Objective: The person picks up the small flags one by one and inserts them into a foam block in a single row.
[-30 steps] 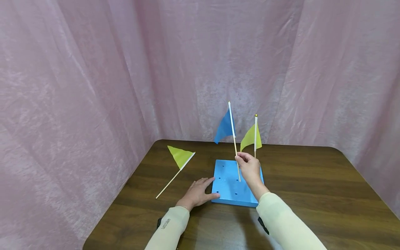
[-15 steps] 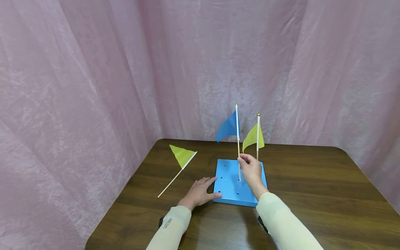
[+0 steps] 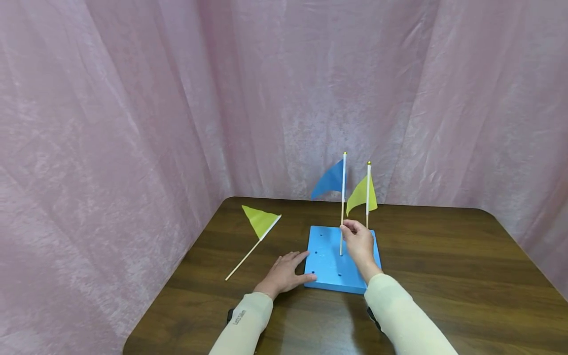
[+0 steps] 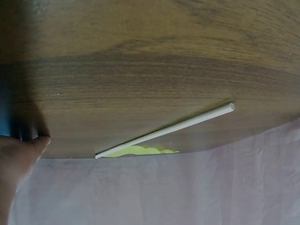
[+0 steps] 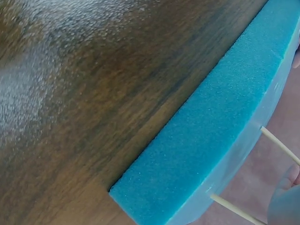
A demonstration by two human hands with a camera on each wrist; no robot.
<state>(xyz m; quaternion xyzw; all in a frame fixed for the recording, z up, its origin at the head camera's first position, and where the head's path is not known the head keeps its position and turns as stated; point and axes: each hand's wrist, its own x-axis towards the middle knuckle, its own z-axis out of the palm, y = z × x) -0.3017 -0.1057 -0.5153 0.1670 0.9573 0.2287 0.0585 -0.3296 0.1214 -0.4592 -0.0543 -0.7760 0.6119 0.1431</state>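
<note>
A blue pennant flag (image 3: 330,180) on a thin wooden stick stands nearly upright over the blue foam block (image 3: 326,264). My right hand (image 3: 360,246) pinches the lower stick between thumb and fingers. The stick's bottom end is at a hole in the middle of the block; in the right wrist view the held stick (image 5: 280,144) meets the block's top face. My left hand (image 3: 284,275) lies at the block's left edge, fingers extended, thumb at its front left corner. Behind my right hand, a yellow flag (image 3: 363,195) stands upright at the block's back right.
Another yellow flag (image 3: 259,222) lies on the wooden table (image 3: 435,256) left of the block, its stick slanting towards me. Several small holes dot the block's top. A pink curtain (image 3: 284,98) hangs behind the table.
The blue flag has swung from a leftward tilt to nearly upright, moving right and slightly down, its lower end now at the middle hole. My left hand stays at the block's edge.
</note>
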